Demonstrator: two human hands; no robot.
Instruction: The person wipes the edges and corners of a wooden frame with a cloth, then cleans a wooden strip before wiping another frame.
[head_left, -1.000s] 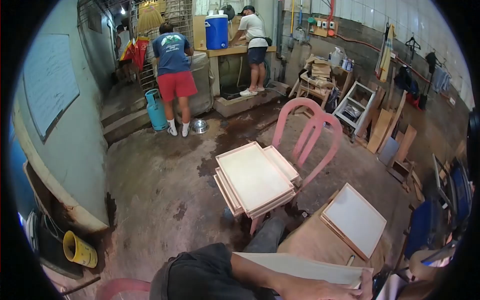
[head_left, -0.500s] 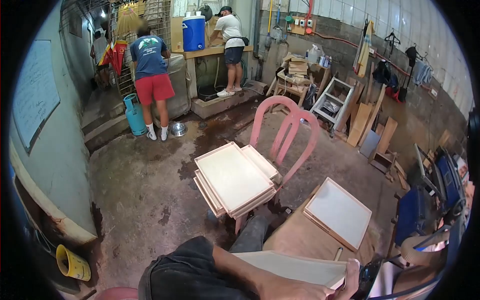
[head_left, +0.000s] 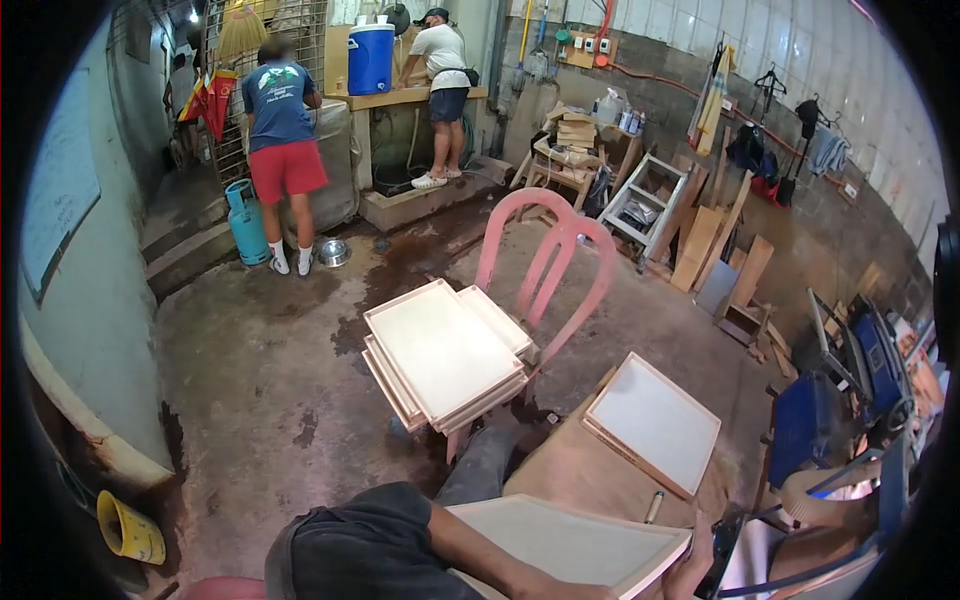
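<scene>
A shallow wooden tray with a pale flat bottom lies tilted over my lap. My right hand is closed around its right-hand corner. Across the tray's near side reaches my left forearm, and my left hand is at the near edge, cut off by the bottom of the view, so its fingers are hidden. Just beyond the tray, a small light cylinder with a dark end lies on a brown-covered surface. Farther along that surface sit stacked, similar trays.
More trays are stacked on a pink plastic chair ahead. Two people stand at the back by a counter with a blue cooler. A yellow bucket is at left; blue equipment stands at right.
The view has shifted slightly, so the room appears farther left. The held tray's near part shows more, and my left hand has slid lower, toward the bottom edge.
</scene>
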